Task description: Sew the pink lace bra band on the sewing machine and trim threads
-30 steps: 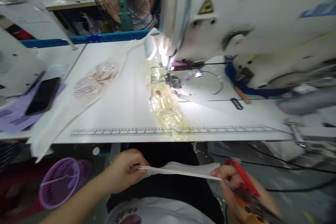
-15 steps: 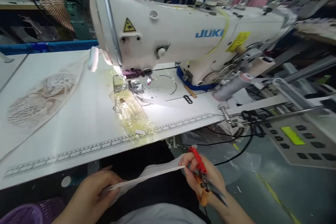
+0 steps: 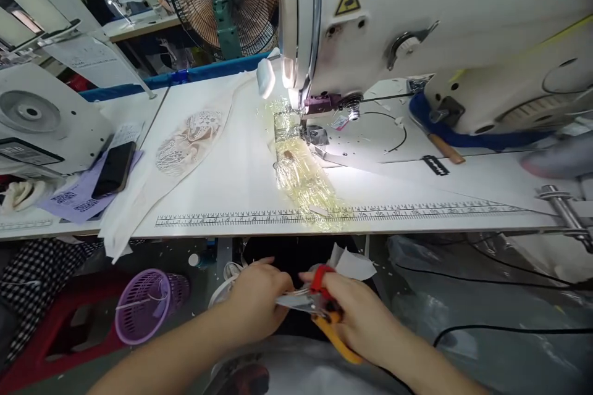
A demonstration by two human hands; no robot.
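Over my lap, below the table edge, my right hand (image 3: 359,308) is wrapped round scissors (image 3: 303,301) with one red and one orange handle. Their blades point left and reach the fingers of my left hand (image 3: 259,299). That hand is closed on white fabric, mostly hidden by the fingers; a thin pale edge shows by the blades. Behind my right hand a loose part of the white fabric (image 3: 354,264) sticks up. Ahead stands a white sewing machine (image 3: 417,18), its needle area lit.
On the white table (image 3: 222,185) lie a lace-patterned fabric piece (image 3: 192,142), yellowish tape (image 3: 306,179), a razor blade (image 3: 435,165) and a printed ruler. A phone (image 3: 114,168) lies at left. Below are a purple basket (image 3: 143,308) and a red stool (image 3: 69,333). A fan (image 3: 227,0) stands behind.
The view has swung left. My hands have come close together. The scissors, earlier hanging from my right hand with blades pointing down and right, now point left at the left hand.
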